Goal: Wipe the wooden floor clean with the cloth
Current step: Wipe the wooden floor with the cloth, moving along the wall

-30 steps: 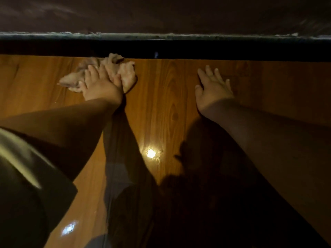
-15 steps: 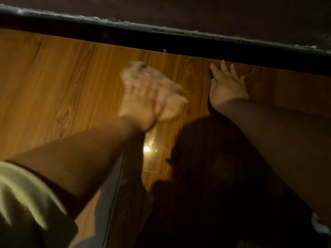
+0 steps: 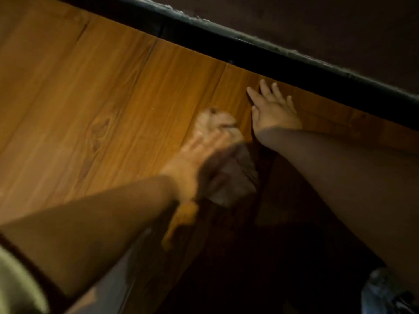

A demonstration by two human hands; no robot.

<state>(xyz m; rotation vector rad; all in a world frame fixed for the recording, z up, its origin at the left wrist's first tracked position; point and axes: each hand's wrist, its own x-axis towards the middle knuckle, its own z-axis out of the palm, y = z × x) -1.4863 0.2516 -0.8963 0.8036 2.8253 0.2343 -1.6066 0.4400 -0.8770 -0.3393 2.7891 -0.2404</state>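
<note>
Plainly, the left hand point(image 3: 199, 155) lies on top of the cloth point(image 3: 235, 177) and presses it down onto the floor point(image 3: 102, 98). Its fingers run long and fairly straight across the fabric, not curled round it, though motion blur smears their outline. The cloth is a pale, crumpled bunch. One part pokes out beyond the fingertips, and a larger greyish part spreads out from under the palm on the thumb side, in shadow. Everything under the hand touches the boards.

Just beside that hand, on its thumb side and a little further forward, the right hand point(image 3: 274, 112) rests flat on the floor with fingers straight and slightly spread. It holds nothing. The cloth's forward bunch comes near its thumb, but the two stay apart. Both forearms reach in from the near edge, the left from the lower left, the right from the lower right.

Beyond the right fingertips a dark skirting point(image 3: 260, 55) runs slantwise across the view, with a rough grey top edge, and it meets the planks close to those fingertips. Away from the left hand's outer side the wood is warm orange with visible grain and a knot. Behind both wrists the floor falls into deep shadow. A pale sleeve point(image 3: 15, 284) shows at the left upper arm, and a bluish-white shape point(image 3: 385, 293), too blurred to name, sits under the right forearm.
</note>
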